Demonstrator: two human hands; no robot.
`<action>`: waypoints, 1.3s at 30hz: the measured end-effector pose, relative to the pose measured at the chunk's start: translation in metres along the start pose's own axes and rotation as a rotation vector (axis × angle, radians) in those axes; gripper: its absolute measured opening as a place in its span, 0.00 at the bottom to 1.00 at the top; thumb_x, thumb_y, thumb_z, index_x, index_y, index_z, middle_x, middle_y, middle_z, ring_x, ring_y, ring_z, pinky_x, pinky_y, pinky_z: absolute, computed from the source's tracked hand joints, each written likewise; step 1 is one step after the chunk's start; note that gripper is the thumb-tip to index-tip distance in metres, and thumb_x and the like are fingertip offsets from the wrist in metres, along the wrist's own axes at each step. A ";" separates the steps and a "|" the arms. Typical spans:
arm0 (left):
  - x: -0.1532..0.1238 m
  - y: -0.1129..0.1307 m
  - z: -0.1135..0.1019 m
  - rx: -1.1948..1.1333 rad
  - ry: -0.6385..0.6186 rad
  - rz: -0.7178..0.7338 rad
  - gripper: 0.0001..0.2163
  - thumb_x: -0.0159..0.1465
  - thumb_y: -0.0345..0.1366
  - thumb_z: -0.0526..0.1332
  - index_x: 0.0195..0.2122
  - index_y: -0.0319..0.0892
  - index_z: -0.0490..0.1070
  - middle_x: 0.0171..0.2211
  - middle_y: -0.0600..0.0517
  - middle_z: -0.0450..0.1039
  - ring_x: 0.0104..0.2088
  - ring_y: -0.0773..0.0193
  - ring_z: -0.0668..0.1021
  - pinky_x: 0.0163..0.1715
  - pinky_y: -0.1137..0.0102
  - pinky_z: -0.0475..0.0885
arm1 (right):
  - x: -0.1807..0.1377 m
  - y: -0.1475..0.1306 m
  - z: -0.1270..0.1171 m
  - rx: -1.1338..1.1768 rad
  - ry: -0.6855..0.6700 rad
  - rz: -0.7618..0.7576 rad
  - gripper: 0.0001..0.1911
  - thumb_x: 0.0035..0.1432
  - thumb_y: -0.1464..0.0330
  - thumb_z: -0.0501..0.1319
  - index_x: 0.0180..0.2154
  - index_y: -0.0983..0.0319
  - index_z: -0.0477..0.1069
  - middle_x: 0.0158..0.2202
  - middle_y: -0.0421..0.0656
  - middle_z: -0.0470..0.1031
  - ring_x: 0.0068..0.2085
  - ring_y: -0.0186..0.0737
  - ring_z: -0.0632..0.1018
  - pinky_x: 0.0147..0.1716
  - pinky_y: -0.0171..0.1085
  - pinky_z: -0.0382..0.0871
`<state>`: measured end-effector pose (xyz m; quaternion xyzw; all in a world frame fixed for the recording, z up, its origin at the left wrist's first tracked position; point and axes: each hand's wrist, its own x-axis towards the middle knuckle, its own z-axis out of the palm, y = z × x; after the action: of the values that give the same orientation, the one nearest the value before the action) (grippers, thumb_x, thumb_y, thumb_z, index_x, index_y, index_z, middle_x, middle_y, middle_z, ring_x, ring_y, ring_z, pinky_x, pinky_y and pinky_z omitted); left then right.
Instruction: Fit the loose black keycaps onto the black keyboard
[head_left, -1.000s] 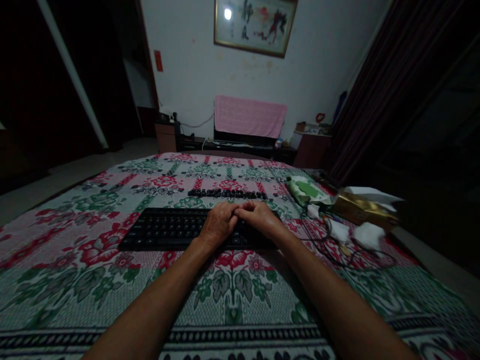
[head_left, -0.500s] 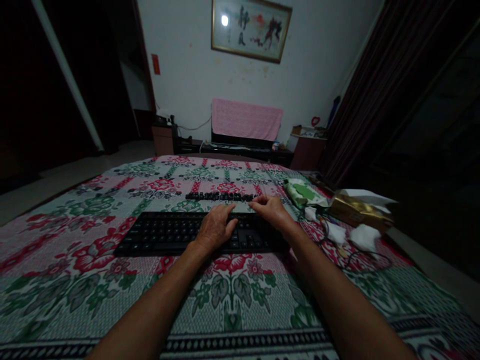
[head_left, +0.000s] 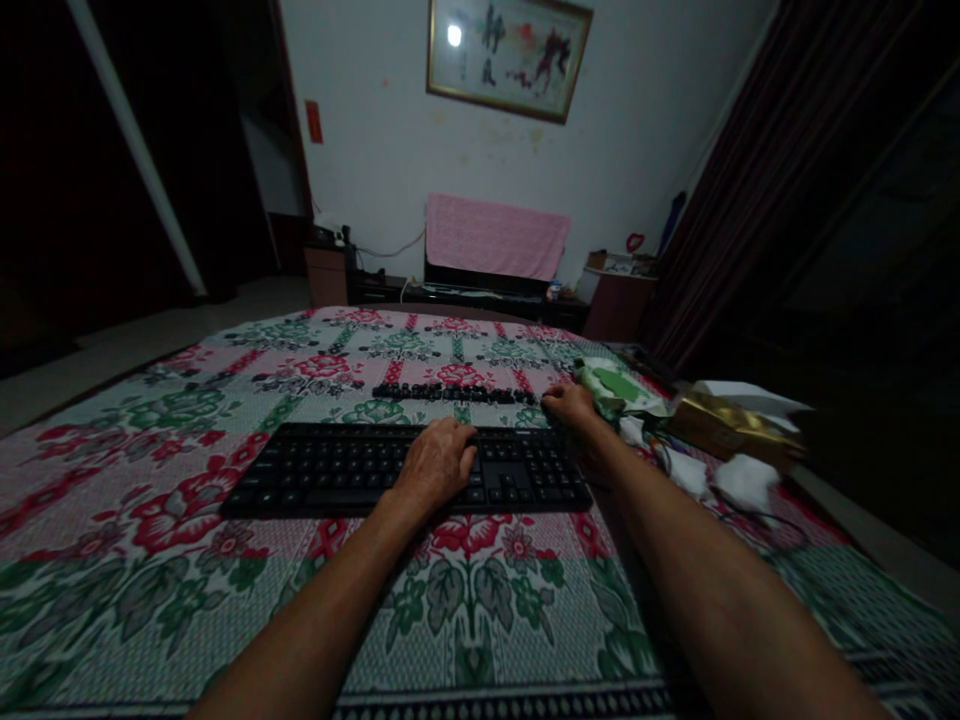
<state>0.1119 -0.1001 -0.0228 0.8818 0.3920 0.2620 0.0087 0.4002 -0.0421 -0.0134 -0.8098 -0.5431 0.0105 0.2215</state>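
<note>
A black keyboard (head_left: 322, 470) lies flat on the flowered cloth in front of me. Its surface looks bare, without keycaps, in a patch (head_left: 504, 474) right of its middle. My left hand (head_left: 436, 462) rests across the keyboard right of its centre, its thumb and fingers apart. Beyond the keyboard runs a row of small loose black keycaps (head_left: 450, 393). At that row's right end is my right hand (head_left: 571, 404), thumb and fingertips pinched together on what looks like one of the keycaps, mostly hidden by the fingers.
Close to my right hand lies a green and white tissue pack (head_left: 619, 388). Farther right are a gold box (head_left: 720, 425), crumpled white tissues (head_left: 746, 482) and a dark cable. The patterned cloth (head_left: 187, 600) covers the whole surface. A pink towel (head_left: 495, 235) hangs by the far wall.
My right hand has moved right and slightly away, from above the keyboard's far edge to the end of the keycap row. The keyboard's right side now shows. My left hand has stayed about in place.
</note>
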 end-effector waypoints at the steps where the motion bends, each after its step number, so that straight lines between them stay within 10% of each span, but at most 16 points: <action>1: 0.000 0.000 0.000 0.002 -0.002 0.000 0.11 0.63 0.35 0.53 0.44 0.42 0.70 0.38 0.47 0.71 0.43 0.59 0.72 0.46 0.65 0.68 | 0.001 0.001 0.001 -0.003 -0.006 -0.007 0.11 0.50 0.68 0.60 0.35 0.61 0.78 0.35 0.42 0.79 0.37 0.38 0.77 0.35 0.31 0.66; 22: 0.000 0.004 -0.004 -0.009 -0.020 -0.006 0.12 0.63 0.35 0.52 0.44 0.39 0.71 0.38 0.45 0.70 0.42 0.58 0.72 0.45 0.64 0.68 | 0.011 0.012 0.010 0.082 -0.067 -0.068 0.17 0.49 0.71 0.61 0.43 0.62 0.75 0.39 0.44 0.79 0.40 0.38 0.77 0.40 0.31 0.67; 30: 0.000 0.004 -0.003 -0.008 -0.028 -0.018 0.12 0.63 0.35 0.53 0.44 0.40 0.71 0.39 0.46 0.71 0.42 0.58 0.72 0.46 0.65 0.68 | -0.015 0.002 -0.030 0.346 0.222 0.083 0.16 0.49 0.60 0.54 0.32 0.62 0.76 0.31 0.44 0.78 0.34 0.43 0.77 0.33 0.37 0.66; 34: 0.000 0.004 -0.003 0.003 -0.024 -0.016 0.12 0.63 0.35 0.53 0.44 0.40 0.71 0.39 0.46 0.70 0.42 0.59 0.72 0.45 0.66 0.68 | -0.039 -0.008 -0.051 0.780 0.232 0.076 0.19 0.51 0.61 0.47 0.29 0.61 0.74 0.30 0.43 0.77 0.28 0.37 0.75 0.25 0.34 0.64; 39: 0.000 0.003 -0.003 0.012 -0.014 -0.005 0.12 0.63 0.35 0.53 0.43 0.40 0.72 0.39 0.46 0.71 0.42 0.59 0.72 0.46 0.67 0.67 | -0.068 -0.015 -0.061 0.785 0.192 -0.020 0.17 0.52 0.60 0.48 0.28 0.62 0.71 0.25 0.41 0.75 0.23 0.34 0.71 0.22 0.32 0.62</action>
<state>0.1126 -0.1033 -0.0194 0.8826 0.3959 0.2535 0.0065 0.3748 -0.1191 0.0316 -0.6557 -0.4827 0.1393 0.5636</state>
